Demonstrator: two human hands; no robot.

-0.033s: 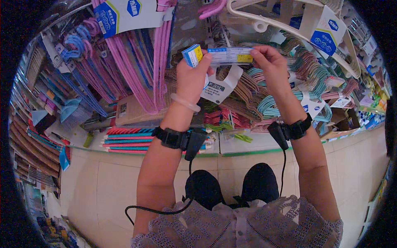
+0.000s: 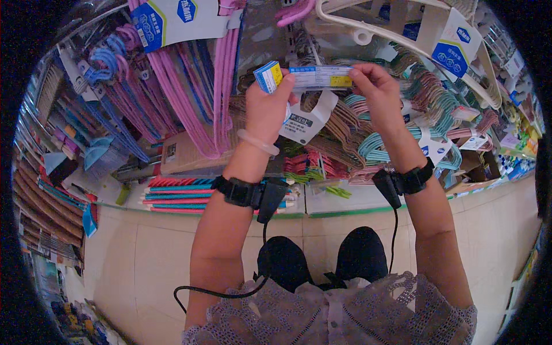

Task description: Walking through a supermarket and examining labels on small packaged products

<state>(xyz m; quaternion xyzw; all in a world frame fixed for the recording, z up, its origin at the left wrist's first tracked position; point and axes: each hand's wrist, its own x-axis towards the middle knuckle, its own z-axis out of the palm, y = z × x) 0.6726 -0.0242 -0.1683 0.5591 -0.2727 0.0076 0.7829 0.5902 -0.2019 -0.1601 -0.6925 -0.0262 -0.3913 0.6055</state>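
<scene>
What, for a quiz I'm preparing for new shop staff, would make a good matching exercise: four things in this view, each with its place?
Column one
1. label strip
2. pale bracelet
3. pink hangers
4. dark shoes

Column two
A. on the tiled floor
B. stretched between the left hand and right hand
C. hanging at the upper left
D. around the left wrist

Right pairs: 1-B, 2-D, 3-C, 4-A

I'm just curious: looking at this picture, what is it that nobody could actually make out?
All in the head view:
Label strip: fine print, too small to read.
Left hand: some fingers, hidden behind the hand itself.
Pink hangers: tops, cut off by the upper edge.
Dark shoes: heels, covered by the blouse.
</scene>
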